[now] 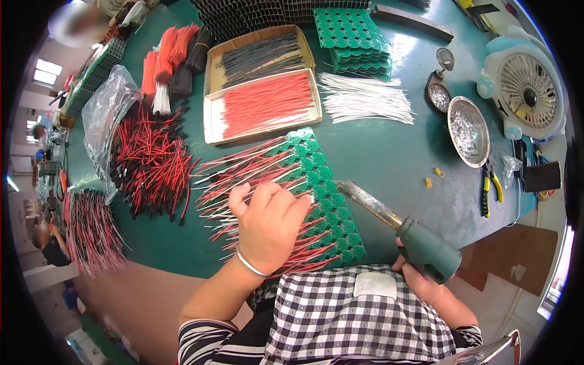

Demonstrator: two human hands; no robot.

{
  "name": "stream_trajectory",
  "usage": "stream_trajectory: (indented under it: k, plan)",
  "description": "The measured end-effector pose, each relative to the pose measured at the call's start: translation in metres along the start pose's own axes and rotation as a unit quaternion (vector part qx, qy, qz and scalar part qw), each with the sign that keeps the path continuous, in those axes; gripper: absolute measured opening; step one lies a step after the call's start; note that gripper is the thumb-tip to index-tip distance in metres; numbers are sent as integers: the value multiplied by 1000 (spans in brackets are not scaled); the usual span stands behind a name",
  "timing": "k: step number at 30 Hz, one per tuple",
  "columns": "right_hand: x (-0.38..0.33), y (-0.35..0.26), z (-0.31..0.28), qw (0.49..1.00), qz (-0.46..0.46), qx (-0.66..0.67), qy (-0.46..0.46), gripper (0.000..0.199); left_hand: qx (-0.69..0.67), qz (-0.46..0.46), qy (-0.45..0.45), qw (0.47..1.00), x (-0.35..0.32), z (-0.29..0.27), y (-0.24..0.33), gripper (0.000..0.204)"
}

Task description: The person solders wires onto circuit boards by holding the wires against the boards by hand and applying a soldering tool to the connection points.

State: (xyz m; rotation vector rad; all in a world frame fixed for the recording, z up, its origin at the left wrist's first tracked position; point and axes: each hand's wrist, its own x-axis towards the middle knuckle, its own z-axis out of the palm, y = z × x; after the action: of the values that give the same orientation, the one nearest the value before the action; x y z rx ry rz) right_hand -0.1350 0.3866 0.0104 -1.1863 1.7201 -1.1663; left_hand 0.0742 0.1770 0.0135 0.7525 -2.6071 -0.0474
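One green tabletop (398, 155) bears the work; clock directions run from the middle of the green circuit-board panel (336, 213) at its near edge, whose attached wires (249, 159) in red, white and black fan toward nine o'clock. Two open boxes (213, 120) sit at eleven, black strands (258, 53) in the farther, red strands (267, 99) in the nearer. Between nine and ten lies a heap of red-and-black leads (155, 161). The fan (529, 96) stands at two, loose white strands (367, 100) between twelve and one. At four, the right hand (421, 285) grasps a soldering iron (420, 242), its tip close by the panel. The left hand (272, 222), at eight, is over the attached wires, fingers bent; whether it pinches one, I cannot tell. A metal bowl (465, 104) rests at two, short of the fan; pliers (485, 193) at three; yellow bits (438, 173) just before three.
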Motion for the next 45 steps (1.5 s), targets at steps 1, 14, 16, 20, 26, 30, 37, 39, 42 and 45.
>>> stream_trajectory:
  k: [1,14,16,20,26,30,37,39,42,45]
  plan:
    - [-3,1,1,1000,-9,9,0,22,-5,-1,6,1000,-1,-2,1,14]
    - [5,-12,4,988,-125,-78,-45,34,-35,21,6,999,-12,-1,8,14]
    - [3,-16,6,992,-97,-63,-44,31,-34,22,6,999,-13,-1,8,13]
    - [0,-16,7,996,-61,-44,-42,29,-32,21,7,999,-13,0,9,13]
    - [-2,-16,8,997,-41,-55,-41,30,-29,24,8,999,-13,1,8,13]
    - [1,-7,7,979,-148,-138,-20,22,-29,26,9,999,-12,1,8,13]
    - [-24,-1,-4,984,70,71,149,31,-23,26,11,999,-13,1,7,13]
    - [-26,8,-18,964,19,76,256,40,-23,29,18,999,-14,1,6,13]
    - [-16,11,-50,925,-106,15,365,40,-18,36,20,999,-13,0,9,12]
    - [-9,29,-76,909,-42,-68,409,39,-41,27,24,998,-13,1,8,11]
